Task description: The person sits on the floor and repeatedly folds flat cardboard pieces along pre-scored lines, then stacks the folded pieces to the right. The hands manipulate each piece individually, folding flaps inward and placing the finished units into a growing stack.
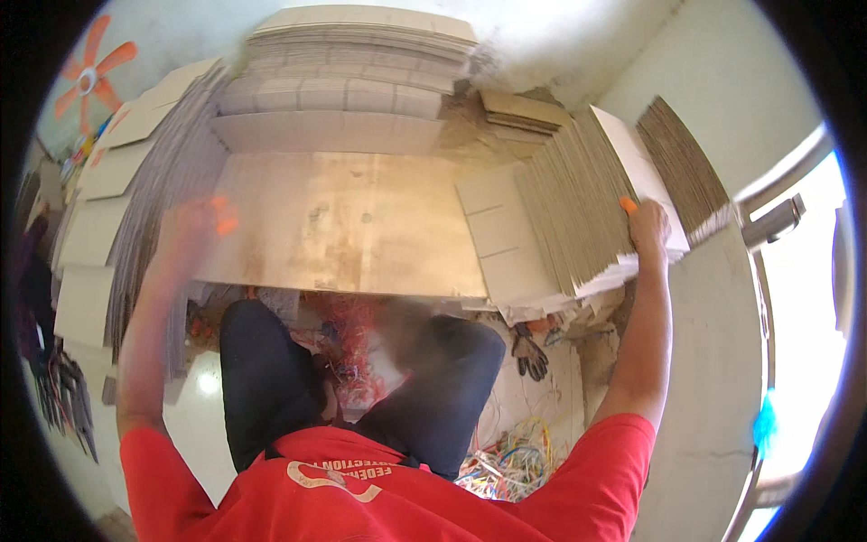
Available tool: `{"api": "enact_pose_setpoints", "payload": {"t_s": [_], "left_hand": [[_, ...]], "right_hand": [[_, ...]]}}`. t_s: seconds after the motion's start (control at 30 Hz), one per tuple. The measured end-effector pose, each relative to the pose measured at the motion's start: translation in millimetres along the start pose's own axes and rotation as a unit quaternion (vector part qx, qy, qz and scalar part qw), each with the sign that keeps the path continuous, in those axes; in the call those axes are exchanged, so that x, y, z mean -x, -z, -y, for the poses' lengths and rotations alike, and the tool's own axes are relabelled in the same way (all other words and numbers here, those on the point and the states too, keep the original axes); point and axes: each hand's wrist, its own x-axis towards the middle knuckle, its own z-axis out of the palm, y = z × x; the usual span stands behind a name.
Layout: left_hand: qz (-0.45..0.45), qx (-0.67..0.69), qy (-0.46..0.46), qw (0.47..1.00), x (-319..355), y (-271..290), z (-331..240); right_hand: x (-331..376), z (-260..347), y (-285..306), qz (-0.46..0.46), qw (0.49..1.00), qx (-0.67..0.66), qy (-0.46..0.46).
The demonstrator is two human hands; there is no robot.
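My right hand [648,226], orange on a fingertip, is closed on the lower part of a pale cardboard sheet [623,149] at the right end of a row of upright sheets [578,208]. On the other side my left hand [190,235], with orange finger covers, is smeared by motion, so its grip does not show. It is beside the tall left stack of cardboard [153,208], over the left end of the worn wooden tabletop [361,221]. Slotted pale sheets [501,235] lean at the tabletop's right side.
High piles of flat cardboard [352,54] stand at the back against the wall. Another bundle [682,163] leans far right near the bright doorway. Below are a dark work glove [530,354] and tangled coloured straps [515,461]. An orange-bladed fan [88,81] is at upper left.
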Motion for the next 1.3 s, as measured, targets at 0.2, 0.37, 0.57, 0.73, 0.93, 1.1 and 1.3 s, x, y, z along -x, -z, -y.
{"api": "enact_pose_setpoints", "payload": {"t_s": [0.2, 0.37, 0.57, 0.73, 0.93, 1.1, 1.3], "left_hand": [[0.115, 0.054, 0.042, 0.991, -1, -41, -23], [0.100, 0.104, 0.040, 0.989, -4, -64, -23], [0.127, 0.137, 0.081, 0.979, -9, -74, -26], [0.118, 0.183, 0.077, 0.973, -19, -97, -14], [0.087, 0.239, 0.141, 0.957, -63, -141, -7], [-0.033, 0.210, 0.013, 0.977, -152, -166, -28], [-0.062, 0.120, -0.001, 0.991, -237, -210, -46]], "right_hand": [[-12, -3, 9, -0.073, 0.989, -0.050, 0.118], [-44, -39, 28, 0.058, 0.975, -0.204, 0.068], [-27, -11, 38, -0.012, 0.989, -0.138, 0.052], [-57, -60, 29, -0.004, 0.967, -0.250, 0.059], [31, 94, 70, -0.413, 0.880, -0.186, 0.141], [87, 209, 23, -0.306, 0.857, -0.393, 0.130], [104, 271, -41, -0.232, 0.795, -0.544, 0.137]]}}
